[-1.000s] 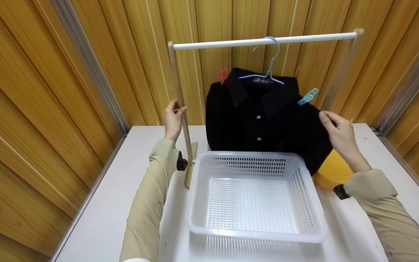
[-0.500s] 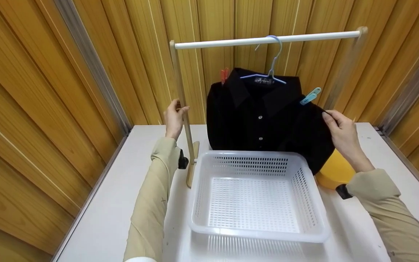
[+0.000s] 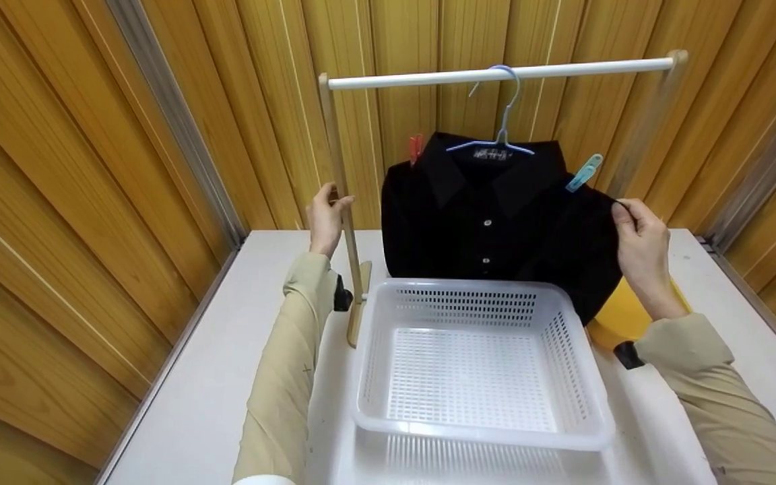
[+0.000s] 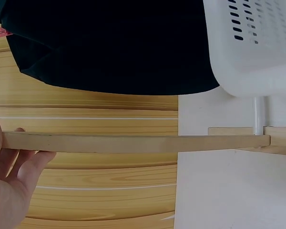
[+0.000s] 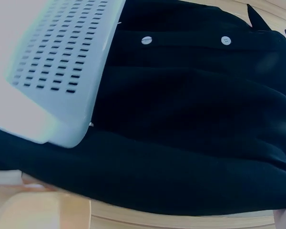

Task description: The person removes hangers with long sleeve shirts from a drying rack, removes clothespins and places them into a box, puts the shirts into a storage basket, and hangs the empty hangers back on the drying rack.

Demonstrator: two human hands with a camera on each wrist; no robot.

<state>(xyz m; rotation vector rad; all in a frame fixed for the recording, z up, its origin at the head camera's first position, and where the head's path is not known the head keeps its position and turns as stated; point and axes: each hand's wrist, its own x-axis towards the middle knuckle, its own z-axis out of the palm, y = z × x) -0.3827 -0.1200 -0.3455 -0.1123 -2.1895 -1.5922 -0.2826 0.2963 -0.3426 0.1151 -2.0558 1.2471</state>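
Observation:
A black collared shirt [image 3: 448, 209] hangs on a light-blue wire hanger [image 3: 504, 135], whose hook goes over the white rod [image 3: 401, 81] of a small clothes rack. My right hand [image 3: 645, 252] pinches the shirt at its right shoulder edge, thumb in front. Close by, a teal clothespin [image 3: 584, 173] stands on that shoulder, and a red clothespin [image 3: 415, 149] sits on the opposite one. With fingers and thumb, my left hand [image 3: 325, 219] holds the rack's left wooden upright [image 4: 133, 142]. In the right wrist view the shirt front fills most of the picture.
A white perforated plastic basket [image 3: 482, 431] stands on the white table in front of the shirt and hides its lower part. Behind the shirt's right side is a yellow object [image 3: 617, 316]. Wood-patterned walls [image 3: 159, 202] close in the back and sides.
My right hand has drawn the shirt's shoulder a little to the right, and the teal clothespin has shifted with it and tipped more upright. The left hand keeps its hold on the upright.

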